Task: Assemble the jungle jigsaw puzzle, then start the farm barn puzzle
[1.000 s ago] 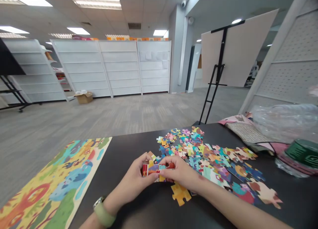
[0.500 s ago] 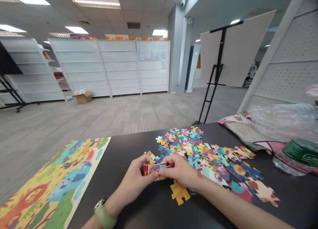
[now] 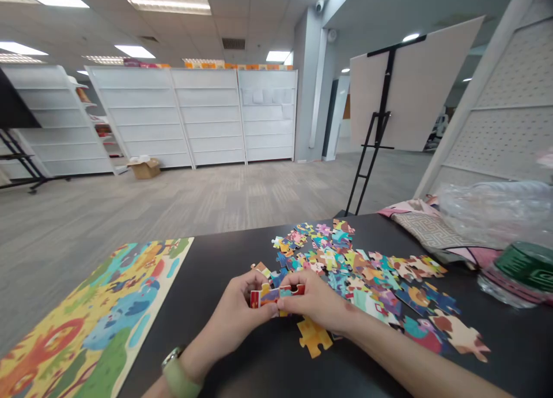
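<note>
Near the middle of the dark table, my left hand (image 3: 242,306) is closed on a puzzle piece (image 3: 256,298) with a red edge, gripped between thumb and fingers. My right hand (image 3: 311,302) pinches another puzzle piece (image 3: 298,289), red and light blue, right up against the first. Whether the two are interlocked I cannot tell, since my fingers cover parts of both. A yellow-orange puzzle piece (image 3: 314,336) lies just below my right hand. Behind and to the right spreads a loose heap of colourful puzzle pieces (image 3: 367,268).
A yellow illustrated puzzle picture (image 3: 116,306) lies along the table's left side. On the right sit a bottle with a green label (image 3: 525,268), clear plastic wrapping (image 3: 492,208) and a patterned cloth (image 3: 425,231). Beyond the table (image 3: 173,352) stands an easel (image 3: 371,139).
Both hands stay together with the pieces between them, with only slight finger movement. The whole view has shifted very slightly.
</note>
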The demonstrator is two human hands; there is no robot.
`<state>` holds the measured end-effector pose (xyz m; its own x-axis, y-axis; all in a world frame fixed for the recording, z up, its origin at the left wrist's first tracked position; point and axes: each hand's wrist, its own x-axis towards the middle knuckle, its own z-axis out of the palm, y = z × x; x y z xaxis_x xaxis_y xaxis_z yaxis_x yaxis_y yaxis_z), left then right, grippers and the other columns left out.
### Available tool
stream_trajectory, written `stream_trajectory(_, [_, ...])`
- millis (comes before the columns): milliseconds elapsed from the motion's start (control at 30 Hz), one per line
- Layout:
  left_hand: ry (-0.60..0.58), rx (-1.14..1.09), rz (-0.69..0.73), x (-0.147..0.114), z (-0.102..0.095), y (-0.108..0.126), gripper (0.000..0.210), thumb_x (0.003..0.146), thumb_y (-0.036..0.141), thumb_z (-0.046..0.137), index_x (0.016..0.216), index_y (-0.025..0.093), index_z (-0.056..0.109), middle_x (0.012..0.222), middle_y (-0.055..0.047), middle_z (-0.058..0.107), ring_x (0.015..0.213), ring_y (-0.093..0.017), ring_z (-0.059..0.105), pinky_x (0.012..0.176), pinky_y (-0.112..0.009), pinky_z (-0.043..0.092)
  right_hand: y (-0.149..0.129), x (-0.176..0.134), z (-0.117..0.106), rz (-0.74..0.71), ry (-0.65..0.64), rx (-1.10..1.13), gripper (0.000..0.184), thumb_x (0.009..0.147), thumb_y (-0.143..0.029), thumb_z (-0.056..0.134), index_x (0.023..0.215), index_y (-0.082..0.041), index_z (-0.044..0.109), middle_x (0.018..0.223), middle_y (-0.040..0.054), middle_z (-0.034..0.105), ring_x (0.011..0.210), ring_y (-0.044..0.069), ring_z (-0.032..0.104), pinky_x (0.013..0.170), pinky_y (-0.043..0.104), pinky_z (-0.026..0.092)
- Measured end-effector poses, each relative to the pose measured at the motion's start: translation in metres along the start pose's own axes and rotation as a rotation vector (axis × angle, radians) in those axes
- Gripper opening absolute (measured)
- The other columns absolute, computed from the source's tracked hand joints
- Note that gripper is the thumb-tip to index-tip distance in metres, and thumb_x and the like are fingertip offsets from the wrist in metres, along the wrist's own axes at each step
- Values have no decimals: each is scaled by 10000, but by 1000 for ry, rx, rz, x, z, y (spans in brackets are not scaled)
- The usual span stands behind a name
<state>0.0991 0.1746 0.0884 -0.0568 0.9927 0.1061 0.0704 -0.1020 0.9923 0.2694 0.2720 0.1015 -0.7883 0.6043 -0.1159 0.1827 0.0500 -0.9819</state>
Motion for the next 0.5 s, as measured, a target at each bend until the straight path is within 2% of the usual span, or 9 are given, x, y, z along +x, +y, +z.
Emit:
stream_trajectory(200, [17, -32, -40, 1, 3, 5, 371, 685, 295, 849, 755, 178, 504, 682, 59, 512, 592, -74, 414, 554, -193, 323, -1, -2, 2, -17, -24, 31, 235, 672, -341, 770, 696, -159, 625, 576, -57, 519, 530, 71, 402, 492, 209, 259])
stream_trajectory(333, [28, -102, -64, 2, 2, 2, 419, 642, 323, 883, 782, 181, 514, 693, 55, 547, 601, -82, 460, 572, -191, 361, -3, -2, 1, 1, -16, 24, 265, 669, -369, 795, 710, -161, 636, 530, -72, 489, 485, 60, 374, 459, 205, 243])
stream_trajectory(400, [46, -139, -55, 3, 2, 0, 423, 660, 364, 879, 812, 182, 529, 731, 43, 576, 625, -92, 498, 600, -200, 393, -4, -2, -2, -9, -20, 66, 299, 658, -394, 817, 765, -163, 660, 552, -69, 519, 487, 64, 411, 471, 200, 308])
stream_trajectory(500, [54, -208, -28, 5, 1, -2, 411, 706, 392, 862, 850, 181, 539, 807, 25, 601, 689, -107, 547, 655, -216, 443, -3, -2, -6, -53, -13, 191, 391, 635, -423, 845, 885, -166, 688, 705, -23, 632, 603, 105, 540, 565, 226, 450])
